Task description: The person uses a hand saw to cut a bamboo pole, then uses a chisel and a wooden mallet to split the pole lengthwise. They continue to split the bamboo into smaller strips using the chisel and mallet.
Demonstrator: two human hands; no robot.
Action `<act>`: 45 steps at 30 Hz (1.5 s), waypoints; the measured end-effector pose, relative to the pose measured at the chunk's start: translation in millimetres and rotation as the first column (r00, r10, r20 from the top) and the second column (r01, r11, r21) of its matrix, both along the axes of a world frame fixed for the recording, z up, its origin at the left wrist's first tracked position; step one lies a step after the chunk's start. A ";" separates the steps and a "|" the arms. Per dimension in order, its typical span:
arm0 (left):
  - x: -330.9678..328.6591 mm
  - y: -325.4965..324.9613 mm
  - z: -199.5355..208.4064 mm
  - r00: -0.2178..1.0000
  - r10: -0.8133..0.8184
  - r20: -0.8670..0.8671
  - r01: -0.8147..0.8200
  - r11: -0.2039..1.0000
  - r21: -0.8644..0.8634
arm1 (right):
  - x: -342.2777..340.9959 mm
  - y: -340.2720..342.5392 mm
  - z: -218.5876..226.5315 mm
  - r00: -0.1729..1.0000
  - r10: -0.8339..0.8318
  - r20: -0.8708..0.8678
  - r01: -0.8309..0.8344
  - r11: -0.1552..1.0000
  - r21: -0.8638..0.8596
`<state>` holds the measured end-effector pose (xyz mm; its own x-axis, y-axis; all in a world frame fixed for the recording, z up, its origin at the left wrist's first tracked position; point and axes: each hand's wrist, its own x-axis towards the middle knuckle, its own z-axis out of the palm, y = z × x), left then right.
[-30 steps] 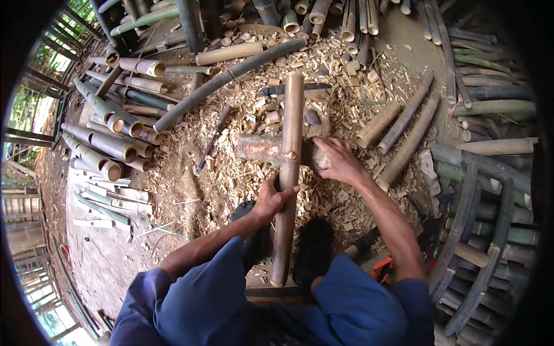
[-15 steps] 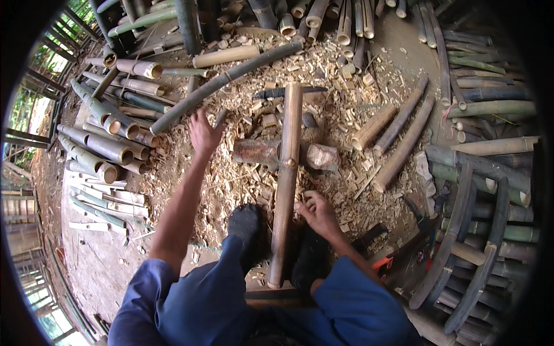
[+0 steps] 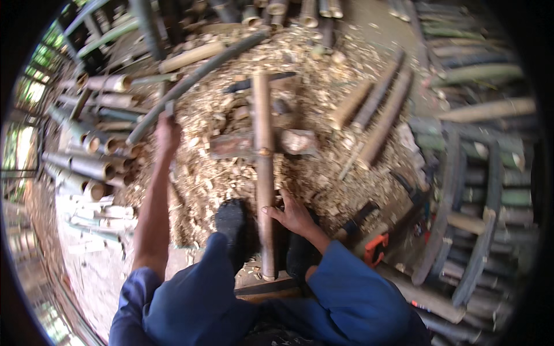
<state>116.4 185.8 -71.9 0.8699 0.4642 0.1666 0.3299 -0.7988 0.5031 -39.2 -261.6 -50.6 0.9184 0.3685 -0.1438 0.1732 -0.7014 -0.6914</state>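
A brown bamboo pole (image 3: 263, 173) lies lengthwise in front of me, between my feet. Its far part rests across a short log (image 3: 236, 145). My right hand (image 3: 295, 217) is at the pole's near half, thumb touching its top, fingers spread along its right side. Off to the left, my left hand (image 3: 167, 135) is closed round a slim stick-like tool, blurred by motion. A grey end (image 3: 170, 108) of the tool sticks out beyond the fist; its kind cannot be made out. A long dark bamboo length (image 3: 199, 83) lies just beyond that hand.
Wood chips (image 3: 199, 202) cover the ground around the log. Three bamboo pieces (image 3: 384, 118) lie on the right. Cut bamboo (image 3: 86, 164) is stacked at left, more poles (image 3: 485, 75) at far right. A dark blade-like tool (image 3: 259, 82) lies beyond the log, an orange-handled tool (image 3: 376, 249) near my right knee.
My left hand has gone from spread fingers to a fist round the stick-like tool. My right hand has opened and now touches the pole. The whole view has shifted.
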 end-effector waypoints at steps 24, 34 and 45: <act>-274.3 27.8 59.2 0.996 0.094 0.009 -0.067 0.771 -0.634 | -310.7 -188.7 25.4 0.421 -0.887 -0.189 0.861 0.456 -0.224; -370.2 54.8 113.3 0.899 0.261 0.352 0.117 0.630 -0.768 | -297.9 -205.6 28.3 0.675 -0.732 -0.090 0.644 0.645 -0.411; -470.6 77.0 143.0 0.821 0.565 0.080 -0.226 0.452 -0.863 | -366.5 -307.0 115.1 0.759 -0.473 -0.447 0.222 0.834 -0.505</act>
